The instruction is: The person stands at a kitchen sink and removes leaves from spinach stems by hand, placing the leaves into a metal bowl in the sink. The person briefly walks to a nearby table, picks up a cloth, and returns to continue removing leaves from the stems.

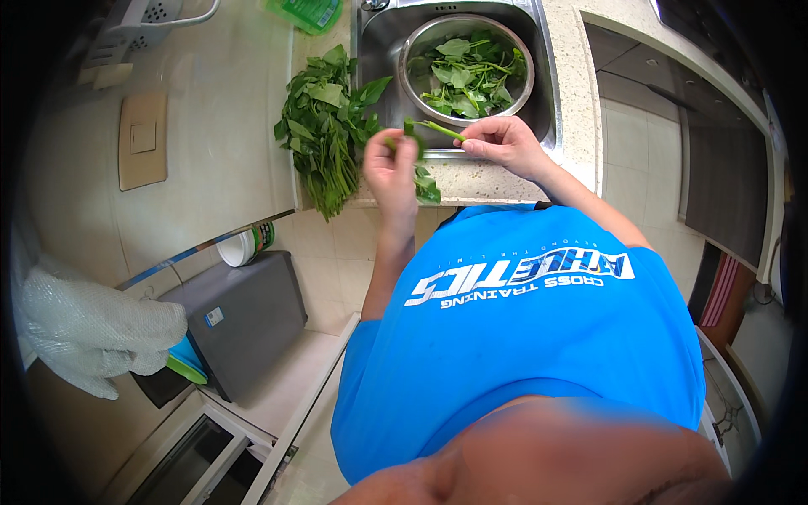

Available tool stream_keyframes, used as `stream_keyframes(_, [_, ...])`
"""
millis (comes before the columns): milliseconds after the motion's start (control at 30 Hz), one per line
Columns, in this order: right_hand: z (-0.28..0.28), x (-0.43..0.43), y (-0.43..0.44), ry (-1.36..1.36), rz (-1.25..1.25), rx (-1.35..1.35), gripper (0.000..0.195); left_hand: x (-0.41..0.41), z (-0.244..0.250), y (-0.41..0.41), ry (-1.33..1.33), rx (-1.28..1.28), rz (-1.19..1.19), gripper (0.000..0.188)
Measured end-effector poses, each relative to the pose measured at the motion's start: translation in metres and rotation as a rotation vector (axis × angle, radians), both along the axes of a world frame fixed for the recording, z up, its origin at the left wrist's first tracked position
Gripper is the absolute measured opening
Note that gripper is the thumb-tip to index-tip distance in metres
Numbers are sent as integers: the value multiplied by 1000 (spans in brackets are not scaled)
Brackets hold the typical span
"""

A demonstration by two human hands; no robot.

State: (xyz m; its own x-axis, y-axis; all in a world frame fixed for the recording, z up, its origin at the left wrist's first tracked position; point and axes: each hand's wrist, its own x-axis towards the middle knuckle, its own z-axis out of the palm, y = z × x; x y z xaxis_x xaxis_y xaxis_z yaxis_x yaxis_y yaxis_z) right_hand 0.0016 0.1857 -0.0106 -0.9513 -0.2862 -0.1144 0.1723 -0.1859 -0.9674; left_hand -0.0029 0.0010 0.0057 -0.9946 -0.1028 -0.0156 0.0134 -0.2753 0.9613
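My left hand [392, 163], slightly blurred, pinches a piece of green leafy stem over the front edge of the sink. To its right, my right hand [505, 144] grips a thin green stem [442, 130] between thumb and fingers, its tip pointing at the left hand. Beyond both hands, a round metal bowl [530, 76] stands in the steel sink [385, 63] with leafy pieces [461, 76] inside. A large bunch of leafy greens [325, 126] lies on the counter left of the sink, stems towards me. A few leaves [427, 186] hang just beside my left wrist.
A green plastic bottle [309, 11] is on the counter behind the bunch. The tiled wall with a switch plate [142, 140] rises at the left. Speckled countertop [571, 69] borders the sink at the right. Below left are a grey box [252, 322] and a white tub [237, 249].
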Motion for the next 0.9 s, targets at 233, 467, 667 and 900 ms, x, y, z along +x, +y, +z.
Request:
stream_keyframes(233, [-3,7,-6,110,-19,14,12,2,-2,10,-305,542,-296,17])
stream_keyframes(467, [0,11,-5,136,6,170,15,8,-3,13,-202,277,-271,13])
stream_keyframes(667, [6,11,-2,165,45,190,17,7,-14,9,-185,198,-367,11])
stream_keyframes(900, [-8,8,-4,48,54,72,25,3,-22,10,-254,343,-550,5])
